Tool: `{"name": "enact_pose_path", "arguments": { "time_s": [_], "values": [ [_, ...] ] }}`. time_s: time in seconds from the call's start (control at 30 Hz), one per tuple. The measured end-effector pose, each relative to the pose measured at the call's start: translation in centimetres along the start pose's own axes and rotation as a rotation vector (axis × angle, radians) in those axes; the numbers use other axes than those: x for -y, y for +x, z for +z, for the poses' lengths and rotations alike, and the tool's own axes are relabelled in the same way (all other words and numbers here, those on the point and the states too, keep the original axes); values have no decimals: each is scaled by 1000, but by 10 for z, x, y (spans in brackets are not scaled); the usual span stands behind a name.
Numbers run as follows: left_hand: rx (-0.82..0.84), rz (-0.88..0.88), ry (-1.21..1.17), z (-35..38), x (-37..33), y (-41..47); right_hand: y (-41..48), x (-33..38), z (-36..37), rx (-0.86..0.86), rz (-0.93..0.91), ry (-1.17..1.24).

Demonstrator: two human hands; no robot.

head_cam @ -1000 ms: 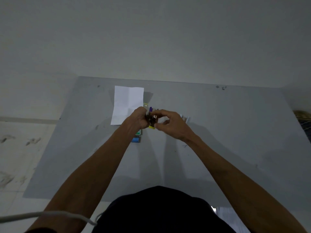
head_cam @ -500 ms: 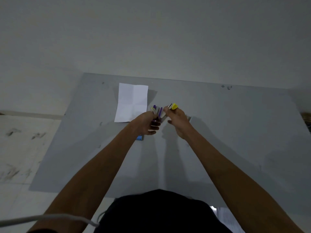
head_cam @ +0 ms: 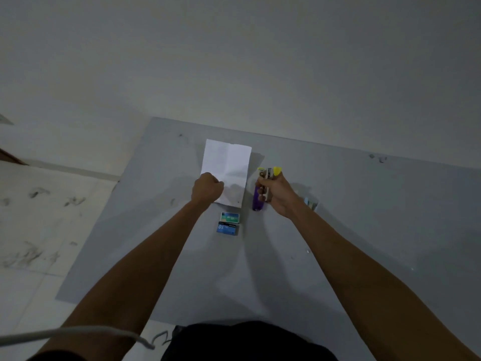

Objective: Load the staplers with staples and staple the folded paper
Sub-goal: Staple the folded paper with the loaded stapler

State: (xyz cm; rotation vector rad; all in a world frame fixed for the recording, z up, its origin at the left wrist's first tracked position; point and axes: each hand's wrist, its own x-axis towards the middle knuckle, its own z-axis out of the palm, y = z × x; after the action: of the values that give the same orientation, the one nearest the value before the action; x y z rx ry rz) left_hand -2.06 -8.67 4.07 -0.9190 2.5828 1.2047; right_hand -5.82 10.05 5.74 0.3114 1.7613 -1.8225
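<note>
Left hand (head_cam: 207, 190) has moved to grip the folded paper (head_cam: 229, 162); right hand (head_cam: 278, 194) holds the yellow stapler (head_cam: 269, 173).

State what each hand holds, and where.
Left hand grips the folded paper at its near left edge; right hand grips the yellow stapler around its near end.

Dim, flat grey light; soft shadows, slightly soft focus, wide-angle bending at edges

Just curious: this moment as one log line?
left hand: grips paper | right hand: holds yellow stapler | purple stapler: lies on table
</note>
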Motion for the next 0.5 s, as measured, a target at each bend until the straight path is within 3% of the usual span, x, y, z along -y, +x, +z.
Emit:
{"name": "enact_pose_path", "arguments": {
  "time_s": [0.1,0.5],
  "values": [
    [-15,-71,-63,-3,15,25,15,4,13,-13,43,-56],
    [-8,-175,41,5,21,102,74,-6,27,-114,210,-22]
  ]
}}
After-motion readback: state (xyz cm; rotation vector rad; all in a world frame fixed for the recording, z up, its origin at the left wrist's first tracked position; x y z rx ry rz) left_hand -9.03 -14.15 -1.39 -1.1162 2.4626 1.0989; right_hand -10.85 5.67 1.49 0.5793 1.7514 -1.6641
